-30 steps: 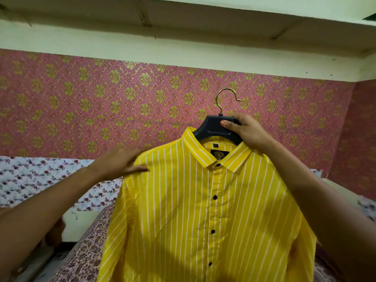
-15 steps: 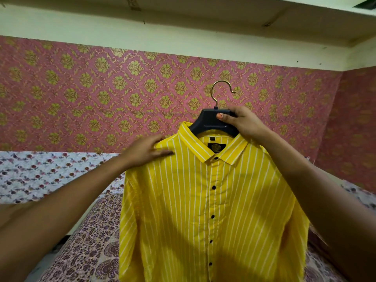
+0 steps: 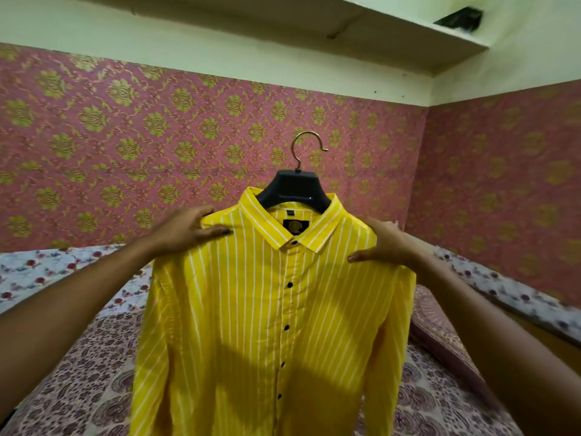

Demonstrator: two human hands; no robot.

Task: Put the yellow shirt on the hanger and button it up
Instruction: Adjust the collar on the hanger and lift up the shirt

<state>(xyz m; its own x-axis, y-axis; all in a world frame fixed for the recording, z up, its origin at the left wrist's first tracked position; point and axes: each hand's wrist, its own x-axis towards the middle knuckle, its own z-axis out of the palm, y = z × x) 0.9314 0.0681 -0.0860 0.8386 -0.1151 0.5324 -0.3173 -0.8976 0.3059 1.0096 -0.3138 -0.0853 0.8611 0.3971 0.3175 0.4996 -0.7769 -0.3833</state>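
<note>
head view. held up in mid-air above a bed (image 3: 78,388) with a paisley-print cover: yellow shirt (image 3: 251,309), thin woven cloth with white pinstripes, draped on a dark moulded hanger (image 3: 295,190) with a curved brass-coloured hook (image 3: 306,149). closed at the collar and down the front with small round black buttons (image 3: 290,284). pinched at each shoulder: left hand (image 3: 188,229) with thumb flat on the front, fingers curled over the seam; right hand (image 3: 386,247) likewise, thumb on the front, fingers hidden behind the cloth. both forearms stretched forward. behind, pink wallpaper (image 3: 125,136) with gold floral medallions, under a pale shelf (image 3: 377,29).
</note>
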